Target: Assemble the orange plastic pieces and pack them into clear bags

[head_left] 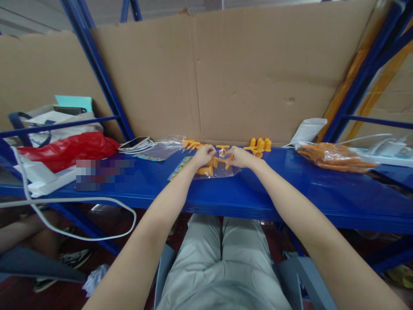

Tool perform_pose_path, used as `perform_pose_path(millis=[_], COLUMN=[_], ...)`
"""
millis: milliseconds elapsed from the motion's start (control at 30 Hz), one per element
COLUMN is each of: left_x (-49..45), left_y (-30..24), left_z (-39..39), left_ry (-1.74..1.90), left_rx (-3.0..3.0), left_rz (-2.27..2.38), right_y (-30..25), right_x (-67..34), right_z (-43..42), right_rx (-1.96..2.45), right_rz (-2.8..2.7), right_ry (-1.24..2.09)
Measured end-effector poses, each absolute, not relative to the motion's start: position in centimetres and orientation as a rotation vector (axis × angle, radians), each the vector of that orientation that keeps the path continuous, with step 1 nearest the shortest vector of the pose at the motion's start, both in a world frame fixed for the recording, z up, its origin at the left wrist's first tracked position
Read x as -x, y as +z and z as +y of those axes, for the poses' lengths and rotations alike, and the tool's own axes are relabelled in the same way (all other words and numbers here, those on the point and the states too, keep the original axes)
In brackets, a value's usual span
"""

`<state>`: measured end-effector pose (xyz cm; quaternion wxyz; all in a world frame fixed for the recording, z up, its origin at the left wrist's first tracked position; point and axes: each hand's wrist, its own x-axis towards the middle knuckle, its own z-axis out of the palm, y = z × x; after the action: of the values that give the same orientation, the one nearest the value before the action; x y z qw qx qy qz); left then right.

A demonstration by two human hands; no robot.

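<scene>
A clear plastic bag (229,173) with a colourful printed header (179,168) lies on the blue table, several orange-yellow plastic parts (205,171) inside or under its film. My left hand (204,156) is closed at the bag's left upper side, its fingers curled together on the film. Opposite it, my right hand (241,157) pinches the bag's right side beside a yellow part (228,162). Just beyond the hands lies a T-shaped yellow piece (222,147). The fingertips are small in view, and the exact grip is partly hidden.
More yellow parts (192,144) lie behind my left hand, and yellow cup-like pieces (260,144) stand to the right. Another clear bag (166,148), a phone (135,143), a red bag (71,148) and a packed orange bundle (334,157) are around. Cardboard (241,73) walls the back.
</scene>
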<state>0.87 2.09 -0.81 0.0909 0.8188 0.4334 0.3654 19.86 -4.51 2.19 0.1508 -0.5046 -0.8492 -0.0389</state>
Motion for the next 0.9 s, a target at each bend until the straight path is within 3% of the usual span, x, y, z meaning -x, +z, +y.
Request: perform_pose_path(millis=[167,467,900], left_x=[-1.0,-1.0,-0.8], left_y=[-0.8,-1.1,-1.2], left_z=[2.0,2.1,2.2], left_ry=[1.083,1.072,1.151], left_rx=[-2.435,-2.448,-2.416], left_rz=[1.297,1.248,1.283], right_y=[2.3,0.9,-0.7], right_x=[-20.0,-19.8,-19.2], right_z=[-4.8,-4.2,-3.5], right_rx=[1.67,1.39,1.309], right_rz=[-2.4,-2.425,-2.292], right_ry=[0.089,0.262,0.18])
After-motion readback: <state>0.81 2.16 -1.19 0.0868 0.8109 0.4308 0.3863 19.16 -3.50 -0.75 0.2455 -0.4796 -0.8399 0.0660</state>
